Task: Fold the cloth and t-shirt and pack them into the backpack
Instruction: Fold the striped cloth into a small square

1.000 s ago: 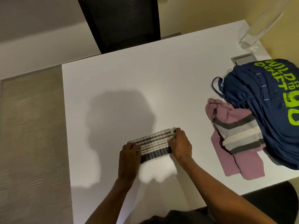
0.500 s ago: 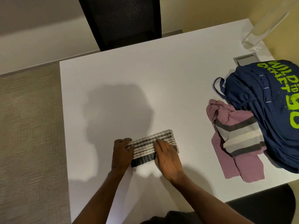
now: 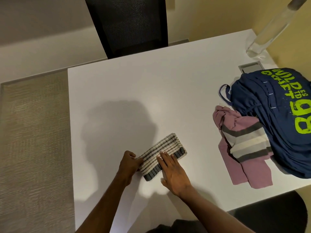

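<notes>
A white cloth with dark stripes (image 3: pixel 165 149) lies folded into a narrow strip near the front of the white table (image 3: pixel 151 91). My left hand (image 3: pixel 128 163) pinches the strip's left end. My right hand (image 3: pixel 173 172) lies flat, fingers apart, pressing on the strip's near half. A crumpled pink t-shirt with grey and white stripes (image 3: pixel 242 143) lies at the right, partly under the navy backpack with green lettering (image 3: pixel 276 115) at the table's right edge.
A black mesh chair (image 3: pixel 129 26) stands behind the far table edge. A clear tall bottle (image 3: pixel 271 29) stands at the far right corner next to a grey cable hatch (image 3: pixel 250 68). Carpet lies to the left; a dark seat shows at lower right.
My right hand left the strip's right end and now lies flat on its near half. My left hand moved to the left end. The cloth has turned slightly, its right end farther away.
</notes>
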Tool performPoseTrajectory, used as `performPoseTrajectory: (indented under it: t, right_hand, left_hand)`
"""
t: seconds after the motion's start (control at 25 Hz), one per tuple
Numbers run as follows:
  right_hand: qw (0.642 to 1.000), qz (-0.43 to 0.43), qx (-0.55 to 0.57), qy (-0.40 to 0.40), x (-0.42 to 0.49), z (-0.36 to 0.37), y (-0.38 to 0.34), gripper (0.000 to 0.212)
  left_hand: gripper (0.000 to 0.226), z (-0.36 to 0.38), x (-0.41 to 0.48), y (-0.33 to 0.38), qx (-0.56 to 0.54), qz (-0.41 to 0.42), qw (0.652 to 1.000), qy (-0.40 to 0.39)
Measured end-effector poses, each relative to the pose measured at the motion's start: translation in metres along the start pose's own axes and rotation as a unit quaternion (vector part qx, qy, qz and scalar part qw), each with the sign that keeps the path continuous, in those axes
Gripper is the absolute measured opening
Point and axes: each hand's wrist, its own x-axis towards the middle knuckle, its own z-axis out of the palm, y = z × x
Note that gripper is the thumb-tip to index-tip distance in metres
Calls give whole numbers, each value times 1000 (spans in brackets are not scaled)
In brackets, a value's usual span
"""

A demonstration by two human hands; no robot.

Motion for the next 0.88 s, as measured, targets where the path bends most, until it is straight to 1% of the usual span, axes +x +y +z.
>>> performPoseTrajectory:
  t: [0.08,0.12,0.24,0.32,0.36,0.4,0.44,0.48,0.52,0.56,0.6,0.64,0.68,0.72,0.8,0.88]
  right_hand:
    - [1000,-14,22,15,-7,0,3,106]
    - [998,-21,45,29,-11,2,4,103]
    - [981,-27,166,96,-30,6,4,72]
    - [956,-6,261,133,-43,6,5,53]
    - [945,11,295,137,-49,5,6,48]
    - [936,34,328,123,-54,2,8,46]
    - [925,55,363,99,-57,-1,10,47]
    - [914,75,393,73,-59,-5,12,48]
    - [901,90,421,56,-61,-7,15,47]
    - [890,104,442,46,-62,-10,18,43]
    - [880,117,459,41,-62,-13,20,36]
    - [874,131,467,38,-61,-16,22,28]
    - [868,143,475,33,-59,-20,23,22]
    - [865,155,476,26,-57,-24,24,22]
    - [859,172,481,28,-53,-30,26,26]
    - [835,196,512,51,-48,-35,26,22]
  left_hand:
    - [47,2,-19,5,-61,-46,997,-34]
    - [52,4,-29,5,-82,-61,994,-48]
    - [53,12,-55,-2,-132,-98,983,-77]
    - [39,14,-67,-10,-138,-95,980,-107]
    - [29,12,-70,-16,-98,-70,987,-111]
    - [26,8,-69,-25,0,-8,995,-99]
    - [33,2,-65,-33,127,92,985,-66]
    - [45,-6,-58,-41,256,207,944,-33]
    - [61,-10,-51,-48,354,305,884,-27]
    - [76,-9,-47,-50,410,360,836,-57]
    - [87,-4,-46,-52,428,383,813,-100]
    - [91,4,-44,-53,419,386,808,-147]
    - [89,13,-43,-53,392,379,818,-182]
    - [81,21,-43,-50,345,371,839,-198]
    - [53,34,-37,-45,240,360,884,-177]
    - [27,45,-31,-38,193,351,907,-128]
